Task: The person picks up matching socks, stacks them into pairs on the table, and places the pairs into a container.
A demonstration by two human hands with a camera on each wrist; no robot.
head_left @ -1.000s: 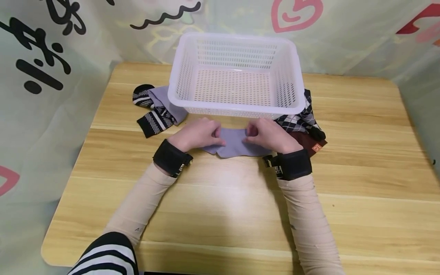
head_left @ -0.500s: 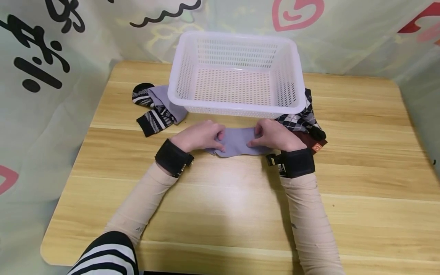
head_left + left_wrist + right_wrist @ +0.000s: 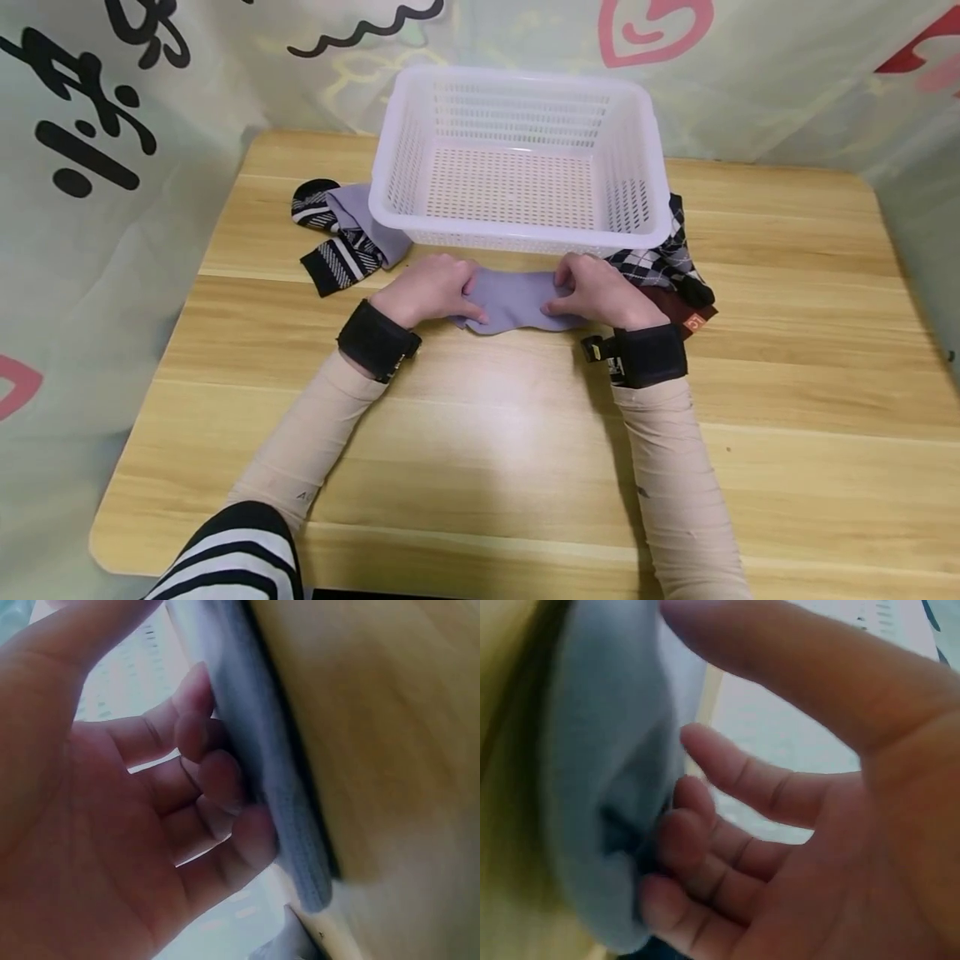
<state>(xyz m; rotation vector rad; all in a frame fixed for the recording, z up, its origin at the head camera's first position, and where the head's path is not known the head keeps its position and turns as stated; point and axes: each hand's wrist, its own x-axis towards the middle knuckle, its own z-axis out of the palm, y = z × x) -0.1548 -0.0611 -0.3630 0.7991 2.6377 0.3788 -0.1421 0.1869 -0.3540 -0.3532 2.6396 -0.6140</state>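
A lilac sock (image 3: 517, 302) lies flat on the table in front of the basket, stretched sideways between my two hands. My left hand (image 3: 433, 292) grips its left end, thumb on the near part and curled fingers toward the far edge. At the right end my right hand (image 3: 606, 293) holds the cloth in the same way. In the left wrist view, curled fingertips (image 3: 251, 832) press against the grey-looking sock (image 3: 300, 817). The right wrist view shows the fabric (image 3: 592, 772) creased beside the fingertips, with the thumb at its upper edge.
A white plastic basket (image 3: 517, 225) stands at the back of the wooden table (image 3: 810, 350). Left of it lie a black-and-white patterned sock (image 3: 341, 262) and a lilac sock (image 3: 375, 229). An argyle sock (image 3: 656, 262) and a dark red piece with an orange label (image 3: 678, 308) lie right.
My right hand has shifted slightly right, widening the gap between the hands. More of the lilac sock shows, and it has moved slightly toward the basket.
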